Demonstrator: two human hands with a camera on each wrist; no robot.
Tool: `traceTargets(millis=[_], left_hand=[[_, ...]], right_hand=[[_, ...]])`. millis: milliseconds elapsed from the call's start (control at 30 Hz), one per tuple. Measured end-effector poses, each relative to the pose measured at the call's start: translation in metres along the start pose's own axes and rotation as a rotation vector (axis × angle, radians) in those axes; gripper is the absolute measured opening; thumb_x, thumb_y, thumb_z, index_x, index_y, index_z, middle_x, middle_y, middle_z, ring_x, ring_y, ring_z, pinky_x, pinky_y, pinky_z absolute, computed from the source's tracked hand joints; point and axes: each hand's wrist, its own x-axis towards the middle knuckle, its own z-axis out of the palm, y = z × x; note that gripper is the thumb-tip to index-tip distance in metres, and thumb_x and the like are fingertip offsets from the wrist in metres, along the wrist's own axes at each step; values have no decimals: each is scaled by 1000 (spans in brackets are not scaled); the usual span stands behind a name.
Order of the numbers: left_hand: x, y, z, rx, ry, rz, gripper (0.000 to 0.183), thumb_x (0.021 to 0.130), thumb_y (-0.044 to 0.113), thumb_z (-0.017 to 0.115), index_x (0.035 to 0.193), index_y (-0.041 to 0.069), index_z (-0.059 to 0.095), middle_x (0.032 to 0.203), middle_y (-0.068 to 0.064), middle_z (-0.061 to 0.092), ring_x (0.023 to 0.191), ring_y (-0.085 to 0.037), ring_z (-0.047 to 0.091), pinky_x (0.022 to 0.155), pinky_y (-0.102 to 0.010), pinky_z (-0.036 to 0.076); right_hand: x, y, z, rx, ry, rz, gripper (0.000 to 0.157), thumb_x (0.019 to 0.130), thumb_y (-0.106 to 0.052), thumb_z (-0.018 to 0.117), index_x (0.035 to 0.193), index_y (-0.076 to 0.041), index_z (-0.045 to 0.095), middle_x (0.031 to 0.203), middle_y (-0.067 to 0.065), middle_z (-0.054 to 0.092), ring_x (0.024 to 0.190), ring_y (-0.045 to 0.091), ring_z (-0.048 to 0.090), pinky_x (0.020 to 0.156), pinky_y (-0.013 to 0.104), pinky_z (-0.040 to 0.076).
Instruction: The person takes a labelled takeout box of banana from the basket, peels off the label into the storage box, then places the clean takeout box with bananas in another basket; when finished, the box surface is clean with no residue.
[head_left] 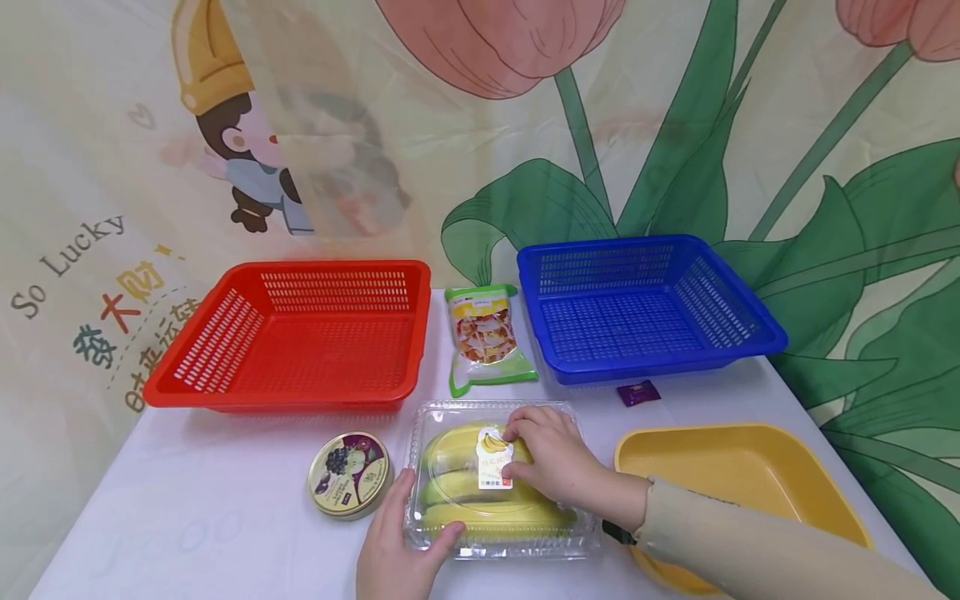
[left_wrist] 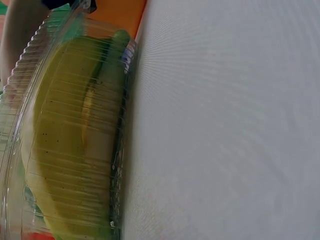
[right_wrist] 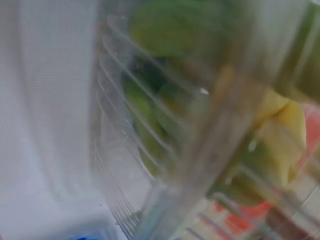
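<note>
A clear plastic box of bananas (head_left: 487, 521) sits on the white table, its lid closed and a white banana label (head_left: 491, 475) on top. My left hand (head_left: 397, 546) lies at the box's near left corner, fingers extended along the left side and thumb by the front edge. Over the lid, my right hand (head_left: 558, 458) rests with thumb and fingertips apart at the label's right edge. The left wrist view shows yellow-green bananas (left_wrist: 65, 135) through the ribbed wall. In the right wrist view the box wall (right_wrist: 125, 130) is blurred and close.
A round tin (head_left: 349, 475) stands left of the box. Behind are a red basket (head_left: 322, 350), a green-edged food packet (head_left: 486, 337) and a blue basket (head_left: 622, 325). A small purple packet (head_left: 638, 393) lies before the blue basket. My right forearm crosses a yellow tray (head_left: 705, 450).
</note>
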Motion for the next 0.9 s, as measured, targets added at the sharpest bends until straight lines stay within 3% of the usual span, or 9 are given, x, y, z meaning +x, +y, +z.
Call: traceTargets(millis=[433, 667, 800, 900], left_hand=[[0, -2, 3, -19, 17, -1, 79, 60, 38, 81, 126, 6, 50, 129, -10, 53, 118, -28, 50, 96, -41, 42], [-1, -4, 2, -17, 22, 35, 79, 61, 38, 81, 125, 4, 50, 127, -12, 54, 116, -29, 51, 94, -43, 42], [0, -4, 1, -9, 11, 30, 79, 62, 39, 80, 125, 4, 49, 128, -13, 54, 117, -30, 51, 94, -44, 43], [-1, -4, 0, -8, 2, 23, 80, 62, 40, 80, 126, 4, 49, 128, -13, 53, 117, -30, 51, 94, -44, 43]], right_hand=[[-1, 0, -2, 23, 13, -7, 24, 73, -25, 74, 89, -11, 63, 113, 2, 55, 114, 27, 43, 103, 51, 28], [-1, -1, -2, 10, 58, -26, 6, 80, -14, 65, 85, -11, 65, 107, 1, 58, 107, 25, 47, 96, 47, 34], [1, -1, -2, -12, 99, -60, 16, 75, 0, 58, 82, -11, 66, 98, 1, 60, 99, 23, 51, 91, 44, 39], [1, -2, -3, -6, 90, -54, 19, 73, 2, 58, 82, -12, 66, 96, 0, 61, 97, 22, 53, 90, 43, 40]])
